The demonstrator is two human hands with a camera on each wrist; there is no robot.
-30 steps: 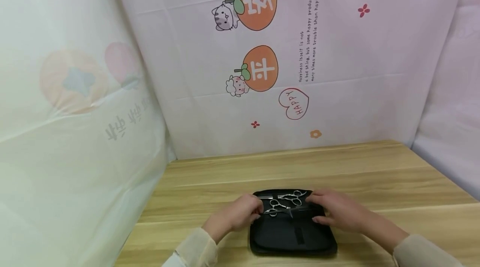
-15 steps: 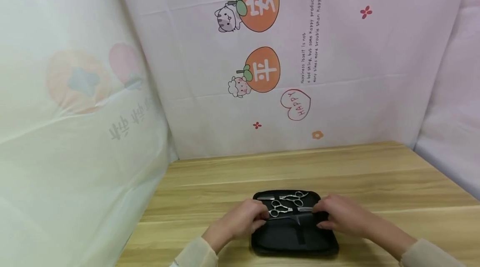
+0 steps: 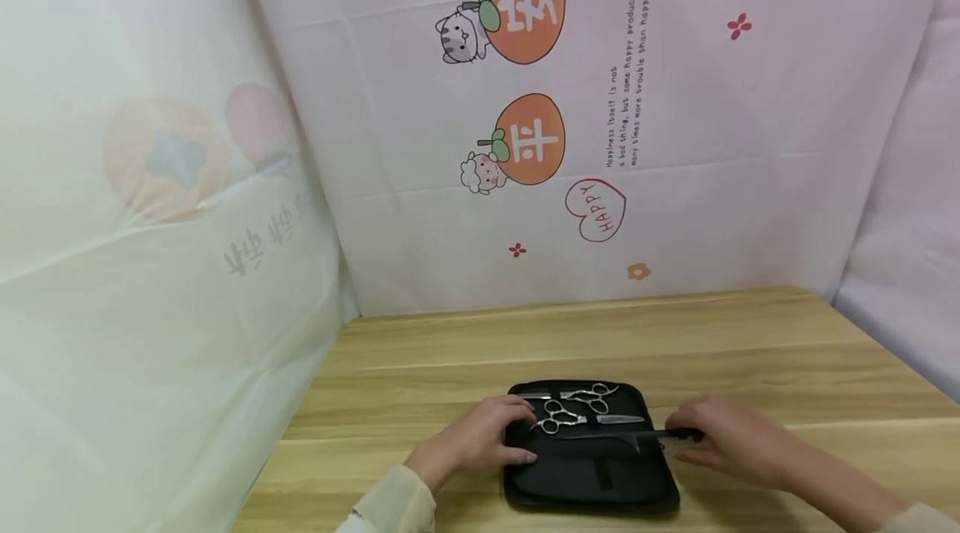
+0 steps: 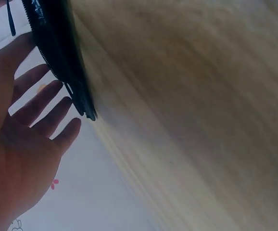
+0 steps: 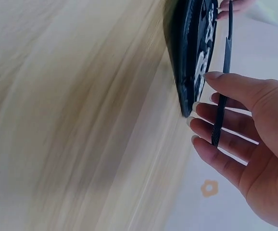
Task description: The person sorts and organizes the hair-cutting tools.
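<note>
My right hand [image 3: 731, 443] pinches a black tail comb [image 3: 654, 435] at its wide end, off the right side of a black zip case [image 3: 558, 479]. The comb's thin tail points left over the case. In the right wrist view the comb [image 5: 221, 108] slants between thumb and fingers. Two silver scissors lie in the case: one pair [image 3: 597, 398] at the back, another pair [image 3: 553, 423] in front of it. My left hand [image 3: 480, 437] rests at the case's left edge, fingers spread and loosely bent, as the left wrist view of the hand [image 4: 28, 130] also shows.
The case lies on a wood-grain table [image 3: 420, 358]. A printed white cloth [image 3: 420, 258] hangs behind it, and another white cloth [image 3: 187, 333] borders the left side. A strap [image 3: 602, 473] crosses the case's front half.
My right hand has moved to the right, drawing the tail comb with it and uncovering a scissor blade. The left hand's fingers have loosened and spread at the case's left edge.
</note>
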